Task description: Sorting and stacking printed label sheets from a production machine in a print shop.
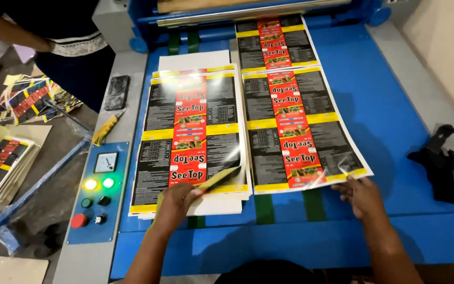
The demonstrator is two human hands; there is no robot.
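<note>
glossy printed sheet [300,131] edge under right hand [361,195] fingers

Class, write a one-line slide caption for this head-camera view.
Left hand with yellow knife at stacked sheets; right hand grips glossy sheet.

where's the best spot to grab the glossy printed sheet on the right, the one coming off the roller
Take the glossy printed sheet at its near edge, coming from the person's side. That edge lies free on the blue table, while the far end runs on towards the roller. The right hand already touches the near right corner; the left hand holds a yellow tool at the stack.
</note>
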